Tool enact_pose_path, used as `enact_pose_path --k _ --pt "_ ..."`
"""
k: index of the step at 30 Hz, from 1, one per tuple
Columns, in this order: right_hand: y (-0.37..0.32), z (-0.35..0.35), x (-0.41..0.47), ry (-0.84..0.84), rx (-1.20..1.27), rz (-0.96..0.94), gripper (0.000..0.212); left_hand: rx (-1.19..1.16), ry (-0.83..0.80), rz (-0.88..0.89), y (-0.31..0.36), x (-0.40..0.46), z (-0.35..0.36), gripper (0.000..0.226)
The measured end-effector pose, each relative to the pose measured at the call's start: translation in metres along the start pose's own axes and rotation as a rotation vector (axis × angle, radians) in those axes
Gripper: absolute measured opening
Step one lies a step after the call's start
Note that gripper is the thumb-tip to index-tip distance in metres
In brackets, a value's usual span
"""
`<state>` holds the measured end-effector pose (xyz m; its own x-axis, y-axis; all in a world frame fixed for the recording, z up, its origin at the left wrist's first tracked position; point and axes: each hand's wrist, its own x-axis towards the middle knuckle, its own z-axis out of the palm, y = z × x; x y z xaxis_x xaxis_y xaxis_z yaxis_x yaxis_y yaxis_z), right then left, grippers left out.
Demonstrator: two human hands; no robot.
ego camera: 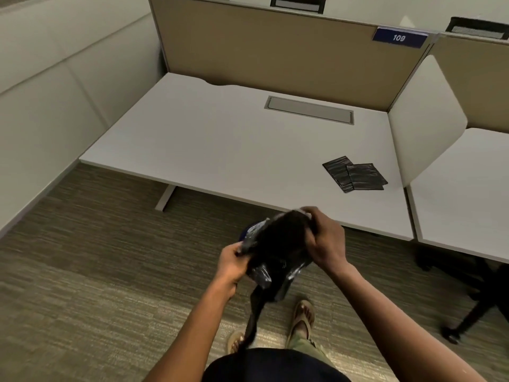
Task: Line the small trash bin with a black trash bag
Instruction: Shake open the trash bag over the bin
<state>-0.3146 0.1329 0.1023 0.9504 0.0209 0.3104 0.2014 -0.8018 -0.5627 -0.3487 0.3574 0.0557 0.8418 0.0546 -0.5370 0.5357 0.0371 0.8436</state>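
Note:
A black trash bag (275, 252) hangs bunched between both my hands, in front of the desk's near edge and above the carpet. My left hand (234, 261) grips the bag's left rim. My right hand (325, 238) pinches the rim at the top right. The bag's mouth is pulled partly apart and its tail droops toward my feet. A bluish edge (254, 228) shows behind the bag; I cannot tell whether it is the small bin. Two folded black bags (355, 174) lie on the desk at the right.
A white desk (220, 144) stands ahead with a grey cable hatch (309, 109) and tan partition (275, 48). A white side divider (424, 119) closes its right side. An office chair base (468, 288) sits under the neighbouring desk at right. Patterned carpet (96, 285) spreads left.

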Motion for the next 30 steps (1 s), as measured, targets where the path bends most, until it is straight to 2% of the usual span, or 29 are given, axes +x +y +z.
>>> enact_pose_path --k 2,3,4,6,8,10,12,13,14,16,17,18,21,24,26,28,30 --pt "0.02 -0.001 -0.009 -0.279 -0.191 -0.015 0.029 -0.152 0.114 -0.156 -0.001 0.003 -0.008 0.013" --pt "0.029 -0.002 -0.013 -0.389 -0.245 -0.002 0.029 -0.18 0.115 -0.222 -0.001 0.003 -0.013 0.016" --pt "0.034 -0.004 -0.014 -0.424 -0.246 0.027 0.029 -0.182 0.075 -0.263 0.001 0.002 -0.017 0.018" --pt "0.033 -0.011 -0.009 -0.298 -0.115 0.086 0.035 -0.197 -0.016 -0.24 0.006 0.002 -0.022 0.024" --pt "0.021 -0.018 -0.004 -0.065 0.031 0.126 0.037 -0.249 -0.044 -0.14 0.013 0.001 -0.027 0.031" --pt "0.011 -0.016 -0.011 0.146 0.061 0.12 0.034 -0.315 -0.039 -0.029 0.017 -0.001 -0.032 0.032" --pt "0.006 -0.007 -0.032 0.173 -0.022 0.031 0.033 -0.17 0.005 0.089 0.008 -0.004 -0.037 0.022" --pt "0.011 0.001 -0.045 0.077 -0.088 -0.006 0.034 0.059 0.045 0.123 -0.005 0.0 -0.039 0.019" --pt "0.019 0.01 -0.057 -0.103 -0.16 -0.007 0.035 0.357 0.071 0.109 -0.024 0.006 -0.042 0.02" --pt "0.036 0.028 -0.074 -0.577 -0.302 0.137 0.029 0.864 0.062 -0.071 -0.055 0.011 -0.048 0.03" --pt "0.043 0.033 -0.078 -0.735 -0.344 0.225 0.028 0.974 0.052 -0.154 -0.066 0.011 -0.052 0.032" --pt "0.046 0.035 -0.077 -0.765 -0.326 0.281 0.027 0.997 0.058 -0.162 -0.071 0.014 -0.055 0.03" --pt "0.044 0.032 -0.047 -0.521 -0.1 0.38 0.025 0.833 0.159 -0.046 -0.044 0.027 -0.061 0.014" --pt "0.024 0.016 0.002 -0.3 0.101 0.369 0.025 0.457 0.338 0.055 0.007 0.041 -0.06 0.021" --pt "0.013 0.006 0.022 -0.184 0.233 0.318 0.025 0.309 0.416 0.155 0.031 0.043 -0.059 0.024" --pt "0.011 0.001 0.024 -0.148 0.276 0.267 0.027 0.248 0.436 0.208 0.039 0.036 -0.055 0.029" --pt "0.02 0.003 0.015 -0.239 0.151 0.297 0.021 0.21 0.408 0.148 0.037 0.025 -0.051 0.035"
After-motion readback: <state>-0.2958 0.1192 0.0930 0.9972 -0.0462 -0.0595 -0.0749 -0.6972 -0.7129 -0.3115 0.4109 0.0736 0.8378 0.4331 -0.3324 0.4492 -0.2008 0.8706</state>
